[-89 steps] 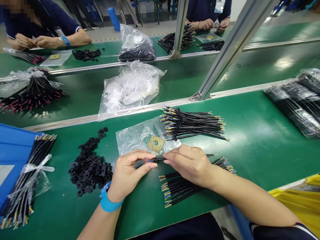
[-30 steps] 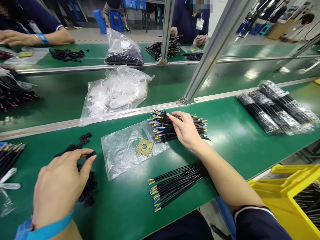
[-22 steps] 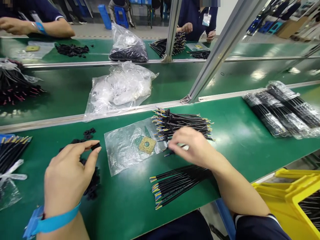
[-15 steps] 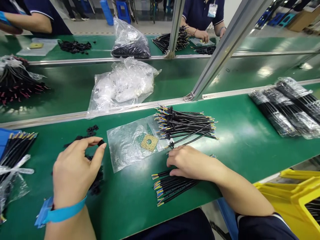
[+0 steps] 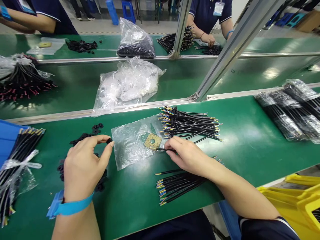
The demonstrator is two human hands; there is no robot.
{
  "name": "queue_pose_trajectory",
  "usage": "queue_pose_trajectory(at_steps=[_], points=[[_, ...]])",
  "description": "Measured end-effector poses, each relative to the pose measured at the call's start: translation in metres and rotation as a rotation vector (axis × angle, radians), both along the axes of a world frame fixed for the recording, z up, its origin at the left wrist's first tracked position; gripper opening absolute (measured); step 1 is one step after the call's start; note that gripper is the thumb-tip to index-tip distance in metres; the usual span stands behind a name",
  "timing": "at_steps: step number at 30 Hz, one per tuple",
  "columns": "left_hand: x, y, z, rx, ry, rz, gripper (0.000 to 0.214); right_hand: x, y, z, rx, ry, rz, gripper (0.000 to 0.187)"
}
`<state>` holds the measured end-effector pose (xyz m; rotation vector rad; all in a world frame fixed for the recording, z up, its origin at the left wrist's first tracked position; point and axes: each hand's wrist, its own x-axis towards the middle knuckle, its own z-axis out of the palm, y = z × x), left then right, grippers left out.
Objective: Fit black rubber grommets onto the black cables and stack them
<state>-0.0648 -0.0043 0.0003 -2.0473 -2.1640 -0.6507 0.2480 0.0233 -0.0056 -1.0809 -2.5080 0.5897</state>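
Between thumb and forefinger, my left hand [image 5: 85, 163] pinches a small black rubber grommet [image 5: 109, 141]. Loose black grommets [image 5: 100, 183] lie beneath and beside that hand, partly covered by it. My right hand [image 5: 182, 151] grips a black cable [image 5: 162, 149] whose stripped end points left over a yellow sponge [image 5: 153, 141]. The square sponge has a hole in its middle and rests on a clear plastic bag [image 5: 127, 146]. Below my right hand is a row of black cables [image 5: 178, 186] with coloured wire ends. Beyond it lies a pile of cables [image 5: 191, 123] with black pieces near their left ends.
Tied cables [image 5: 21, 153] lie beside a blue bin [image 5: 8, 140] at the left. Wrapped cable bundles [image 5: 282, 113] lie at the right, above a yellow crate [image 5: 295, 200]. A metal post [image 5: 232, 46] and crumpled plastic bags [image 5: 130, 83] stand at the back. Two co-workers sit opposite.
My right hand has lifted a cable from the row and brought its end over the sponge. My left hand still pinches the grommet. The whole view has shifted slightly.
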Motion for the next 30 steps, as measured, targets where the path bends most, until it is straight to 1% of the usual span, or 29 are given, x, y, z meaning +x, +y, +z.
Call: queue_pose_trajectory(at_steps=[1, 3, 5, 7, 9, 13, 17, 19, 20, 24, 26, 28, 30], points=[[0.000, 0.000, 0.000, 0.002, 0.002, -0.005, 0.024, -0.002, 0.001, -0.006, 0.054, -0.030, -0.034, 0.009], [-0.001, -0.001, 0.000, 0.002, 0.005, -0.013, 0.023, -0.007, 0.002, -0.016, 0.140, -0.162, -0.070, 0.010], [-0.001, -0.001, 0.000, 0.005, 0.003, -0.016, 0.022, -0.010, 0.003, -0.023, 0.181, -0.296, -0.078, 0.013], [0.000, -0.001, 0.000, 0.017, -0.014, -0.019, 0.022, -0.011, 0.003, -0.026, 0.196, -0.366, -0.077, 0.016], [0.002, -0.001, 0.000, 0.023, -0.065, -0.030, 0.022, -0.011, 0.003, -0.025, 0.206, -0.385, -0.076, 0.014], [0.008, -0.001, 0.000, -0.011, -0.275, -0.045, 0.025, -0.008, 0.003, -0.021, 0.230, -0.415, -0.059, 0.010], [0.014, 0.000, -0.001, -0.145, -0.547, -0.060, 0.030, -0.007, 0.004, -0.023, 0.281, -0.429, -0.048, 0.014], [0.018, 0.001, -0.003, -0.209, -0.714, -0.076, 0.032, -0.006, 0.004, -0.024, 0.329, -0.370, -0.059, 0.014], [0.020, 0.002, -0.004, -0.231, -0.805, -0.083, 0.033, -0.006, 0.004, -0.023, 0.357, -0.307, -0.069, 0.015], [0.034, 0.005, -0.007, -0.288, -1.186, -0.081, 0.036, -0.006, 0.001, -0.014, 0.408, 0.074, -0.086, 0.020], [0.042, 0.006, -0.007, -0.327, -1.360, -0.087, 0.037, -0.008, -0.003, -0.008, 0.425, 0.225, -0.080, 0.019], [0.049, 0.005, -0.007, -0.368, -1.496, -0.100, 0.038, -0.010, -0.007, -0.002, 0.457, 0.314, -0.075, 0.018], [0.055, 0.005, -0.006, -0.398, -1.592, -0.104, 0.037, -0.012, -0.011, 0.000, 0.478, 0.354, -0.070, 0.018]])
